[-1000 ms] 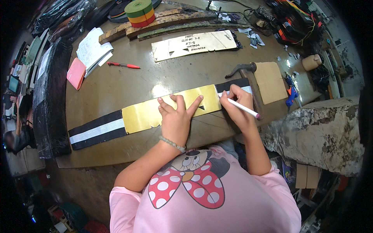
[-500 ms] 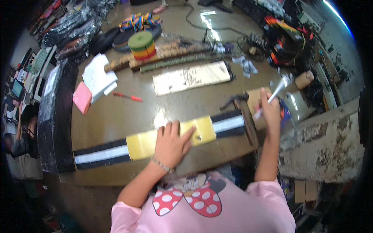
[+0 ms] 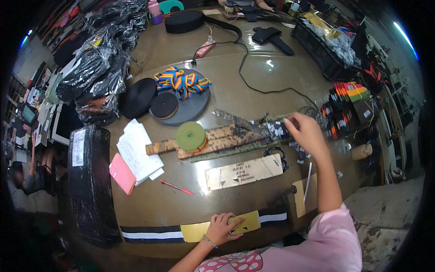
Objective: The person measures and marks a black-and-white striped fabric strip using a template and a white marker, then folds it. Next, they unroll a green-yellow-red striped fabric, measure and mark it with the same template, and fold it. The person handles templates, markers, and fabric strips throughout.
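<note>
My left hand (image 3: 223, 229) lies spread on a yellow card template (image 3: 195, 233). Beneath that card runs a black strap with a white stripe (image 3: 152, 235), laid along the table's near edge. Stretched far out to the right, my right hand (image 3: 308, 133) bends its fingers down into small grey and white scraps (image 3: 275, 129) beside the boards. Its fingertips are partly hidden, and what they hold does not show. A slim white pen-like stick (image 3: 309, 179) lies near my right forearm, by a tan card (image 3: 300, 199) and a dark hammer head (image 3: 289, 194).
A lettered cream card (image 3: 244, 172) lies mid-table, with black scissors handles (image 3: 276, 154) behind. Wooden boards (image 3: 226, 138) carry a green webbing roll (image 3: 190, 136). Papers (image 3: 138, 152) and a red pen (image 3: 176, 187) lie left; a black cable (image 3: 247, 68) crosses the far side.
My right hand has let go of the white stick and reached forward to the scraps. The left hand stays on the yellow card. The view has tilted up, showing more of the far table.
</note>
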Available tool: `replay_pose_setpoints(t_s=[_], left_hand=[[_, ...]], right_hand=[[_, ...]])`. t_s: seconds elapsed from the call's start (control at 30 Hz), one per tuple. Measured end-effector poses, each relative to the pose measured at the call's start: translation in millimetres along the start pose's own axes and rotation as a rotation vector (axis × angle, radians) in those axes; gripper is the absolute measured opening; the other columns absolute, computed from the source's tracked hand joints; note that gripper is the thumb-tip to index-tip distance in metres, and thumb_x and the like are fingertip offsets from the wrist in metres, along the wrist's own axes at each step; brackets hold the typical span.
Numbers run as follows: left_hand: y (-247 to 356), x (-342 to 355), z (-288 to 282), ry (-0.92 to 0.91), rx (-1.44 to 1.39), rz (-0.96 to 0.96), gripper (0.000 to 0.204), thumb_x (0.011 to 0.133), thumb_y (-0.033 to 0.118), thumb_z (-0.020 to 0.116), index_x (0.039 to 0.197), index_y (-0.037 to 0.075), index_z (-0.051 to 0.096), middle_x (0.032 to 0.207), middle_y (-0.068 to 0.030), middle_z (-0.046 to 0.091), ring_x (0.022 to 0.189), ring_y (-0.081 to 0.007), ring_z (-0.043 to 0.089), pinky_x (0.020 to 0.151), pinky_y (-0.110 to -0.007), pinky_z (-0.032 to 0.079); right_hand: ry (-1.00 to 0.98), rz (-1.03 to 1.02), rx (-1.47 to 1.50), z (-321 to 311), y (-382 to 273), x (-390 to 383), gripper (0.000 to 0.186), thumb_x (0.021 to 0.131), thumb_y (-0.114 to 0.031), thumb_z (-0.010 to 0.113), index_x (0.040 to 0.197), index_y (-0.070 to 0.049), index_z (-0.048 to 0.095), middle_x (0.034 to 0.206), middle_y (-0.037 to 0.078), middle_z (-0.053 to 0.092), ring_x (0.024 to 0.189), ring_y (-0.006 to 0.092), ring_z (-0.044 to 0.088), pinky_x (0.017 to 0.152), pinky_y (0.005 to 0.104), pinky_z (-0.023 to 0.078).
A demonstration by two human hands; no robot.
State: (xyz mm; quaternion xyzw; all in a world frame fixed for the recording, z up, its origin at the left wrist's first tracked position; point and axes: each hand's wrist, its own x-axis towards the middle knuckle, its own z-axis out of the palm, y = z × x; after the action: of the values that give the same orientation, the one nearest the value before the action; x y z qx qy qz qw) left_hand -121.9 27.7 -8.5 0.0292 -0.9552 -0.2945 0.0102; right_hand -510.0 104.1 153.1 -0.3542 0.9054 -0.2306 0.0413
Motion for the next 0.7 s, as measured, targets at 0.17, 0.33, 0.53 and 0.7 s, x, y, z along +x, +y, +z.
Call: replay_pose_setpoints(t_s=[0.17, 0.33, 0.53, 0.7], left_hand=[[-5.7, -3.9, 9.9, -0.054, -0.044, -0.009, 0.064, 0.079, 0.062, 0.069, 0.136, 0.036, 0.056, 0.12, -0.0038, 0.057, 0.111, -0.0237, 0.054, 0.088, -0.043, 0.037], [-14.2, -11.6, 33.1, -0.274, 0.078, 0.009, 0.059, 0.087, 0.04, 0.063, 0.143, 0.037, 0.047, 0.126, -0.0016, 0.055, 0.113, -0.0202, 0.054, 0.091, -0.045, 0.038], [-43.5, 6.5, 40.8, -0.145, -0.102, -0.032, 0.055, 0.085, 0.04, 0.065, 0.138, 0.035, 0.049, 0.125, -0.0029, 0.056, 0.113, -0.0211, 0.054, 0.092, -0.045, 0.038], [-75.5, 27.1, 35.2, -0.118, -0.136, -0.058, 0.052, 0.083, 0.04, 0.066, 0.133, 0.032, 0.051, 0.125, -0.0039, 0.056, 0.113, -0.0218, 0.054, 0.093, -0.045, 0.038]], right_hand=[[-0.167, -0.143, 0.257, 66.0, -29.6, 171.3, 0.033, 0.094, -0.027, 0.061, 0.083, 0.003, 0.068, 0.075, 0.017, 0.069, 0.065, 0.0309, 0.065, 0.067, 0.04, 0.053], [-0.277, 0.015, 0.365, 186.8, -52.1, 320.3, 0.043, 0.092, -0.038, 0.065, 0.083, 0.004, 0.071, 0.069, 0.017, 0.07, 0.057, 0.0286, 0.068, 0.067, 0.0403, 0.056], [0.065, -0.079, 0.094, 310.8, -98.1, 438.9, 0.053, 0.077, -0.049, 0.077, 0.084, 0.003, 0.073, 0.083, 0.022, 0.071, 0.075, 0.0305, 0.071, 0.074, 0.0392, 0.057], [-0.4, 0.117, 0.181, 302.4, -103.9, 494.2, 0.038, 0.067, -0.035, 0.085, 0.073, -0.001, 0.071, 0.079, 0.015, 0.072, 0.063, 0.0241, 0.068, 0.064, 0.0404, 0.057]])
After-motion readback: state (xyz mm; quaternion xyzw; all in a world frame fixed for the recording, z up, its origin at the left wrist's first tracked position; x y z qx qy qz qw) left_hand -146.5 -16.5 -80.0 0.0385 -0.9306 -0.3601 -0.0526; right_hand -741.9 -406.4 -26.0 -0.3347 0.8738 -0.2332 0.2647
